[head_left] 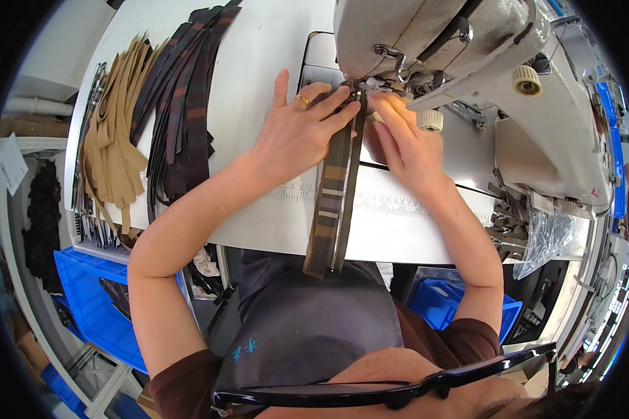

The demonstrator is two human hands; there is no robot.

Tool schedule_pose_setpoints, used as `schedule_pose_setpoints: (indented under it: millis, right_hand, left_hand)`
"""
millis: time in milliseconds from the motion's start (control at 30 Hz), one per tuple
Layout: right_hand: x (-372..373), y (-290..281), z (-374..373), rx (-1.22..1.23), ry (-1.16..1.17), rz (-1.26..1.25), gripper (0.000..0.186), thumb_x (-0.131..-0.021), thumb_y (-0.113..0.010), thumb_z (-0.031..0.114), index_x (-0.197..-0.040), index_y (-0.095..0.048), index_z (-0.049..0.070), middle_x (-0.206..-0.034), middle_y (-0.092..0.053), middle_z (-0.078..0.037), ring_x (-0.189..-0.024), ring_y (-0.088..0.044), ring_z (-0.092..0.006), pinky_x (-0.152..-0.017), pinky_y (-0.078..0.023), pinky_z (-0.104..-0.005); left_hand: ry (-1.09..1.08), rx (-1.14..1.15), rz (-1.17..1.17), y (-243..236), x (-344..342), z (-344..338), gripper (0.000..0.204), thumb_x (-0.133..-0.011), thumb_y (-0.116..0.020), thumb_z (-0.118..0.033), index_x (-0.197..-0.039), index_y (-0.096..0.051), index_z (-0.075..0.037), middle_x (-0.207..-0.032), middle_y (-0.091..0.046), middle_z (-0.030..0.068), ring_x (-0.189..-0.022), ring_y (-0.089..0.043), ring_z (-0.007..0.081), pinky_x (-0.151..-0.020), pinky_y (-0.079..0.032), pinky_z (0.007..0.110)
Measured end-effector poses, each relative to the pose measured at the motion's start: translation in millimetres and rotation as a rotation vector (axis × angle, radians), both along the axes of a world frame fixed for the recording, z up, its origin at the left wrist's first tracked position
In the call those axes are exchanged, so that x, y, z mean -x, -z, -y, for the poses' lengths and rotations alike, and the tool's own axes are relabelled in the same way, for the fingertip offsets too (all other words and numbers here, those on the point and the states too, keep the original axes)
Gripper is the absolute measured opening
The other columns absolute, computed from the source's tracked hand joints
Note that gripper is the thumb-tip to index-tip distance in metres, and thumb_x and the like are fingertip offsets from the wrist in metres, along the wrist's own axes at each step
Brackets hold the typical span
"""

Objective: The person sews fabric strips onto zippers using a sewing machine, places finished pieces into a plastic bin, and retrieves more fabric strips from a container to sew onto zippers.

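Note:
A long dark brown fabric strip with stripes and a metal-toothed zipper along it runs from under the sewing machine's presser foot down over the table's front edge. My left hand, a ring on one finger, lies over the strip's left side with its fingers spread and fingertips close to the foot. On the strip's right side is my right hand, fingers stretched forward beside the foot and thumb apart from them. Some of its fingertips are hidden by the machine. The needle cannot be made out.
The white sewing machine overhangs the upper right. Tan strips and dark strips lie in bundles at the table's left. Clear plastic and dark pieces lie at right. Blue bins stand below the table. A printed ruler crosses the tabletop.

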State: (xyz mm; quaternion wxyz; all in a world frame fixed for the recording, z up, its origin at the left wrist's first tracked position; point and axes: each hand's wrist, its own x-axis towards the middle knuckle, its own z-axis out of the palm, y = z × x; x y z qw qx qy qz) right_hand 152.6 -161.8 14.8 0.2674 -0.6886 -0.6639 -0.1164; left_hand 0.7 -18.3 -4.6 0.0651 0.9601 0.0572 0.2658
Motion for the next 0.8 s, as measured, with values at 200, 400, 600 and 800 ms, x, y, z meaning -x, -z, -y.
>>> schedule_pose_setpoints:
  millis: [200, 400, 600, 800]
  right_hand:
    - [-1.4, -1.0, -5.4, -0.043, 0.030, 0.139, 0.046, -0.084, -0.060, 0.003, -0.128, -0.053, 0.014, -0.116, -0.062, -0.009, -0.089, -0.065, -0.0260, -0.063, -0.051, -0.0318]
    - [2.1, 5.2, -1.7, 0.112, 0.122, 0.098, 0.044, -0.084, -0.059, 0.005, -0.127, -0.054, 0.015, -0.112, -0.064, -0.007, -0.095, -0.065, -0.0254, -0.057, -0.052, -0.0334]
    - [3.7, 4.4, 0.8, 0.120, 0.128, 0.163, 0.043, -0.084, -0.059, 0.007, -0.126, -0.054, 0.016, -0.111, -0.064, -0.006, -0.096, -0.064, -0.0246, -0.055, -0.052, -0.0328]
    - [6.6, 1.1, -0.3, 0.094, 0.111, 0.060, 0.037, -0.083, -0.062, 0.009, -0.120, -0.059, 0.014, -0.100, -0.065, -0.007, -0.087, -0.062, -0.0259, -0.065, -0.050, -0.0359]
  left_hand:
    - [0.011, -0.053, 0.015, -1.6, 2.7, -3.3, 0.032, -0.082, -0.064, -0.020, -0.113, -0.065, -0.013, -0.121, -0.060, 0.0008, -0.118, -0.046, 0.0221, -0.100, -0.019, 0.067]
    - [0.011, -0.028, -0.021, -2.4, 7.9, 3.3, 0.036, -0.080, -0.063, -0.015, -0.116, -0.062, -0.013, -0.122, -0.060, 0.0010, -0.119, -0.046, 0.0214, -0.100, -0.020, 0.066]
    - [0.004, -0.044, -0.019, -0.2, 8.8, 4.8, 0.034, -0.082, -0.063, -0.019, -0.116, -0.061, -0.012, -0.123, -0.059, 0.0012, -0.116, -0.048, 0.0211, -0.100, -0.021, 0.066]
    - [0.017, -0.023, 0.050, -4.9, 3.8, 3.5, 0.030, -0.083, -0.063, -0.022, -0.111, -0.062, -0.011, -0.121, -0.059, 0.0011, -0.113, -0.050, 0.0216, -0.100, -0.023, 0.064]
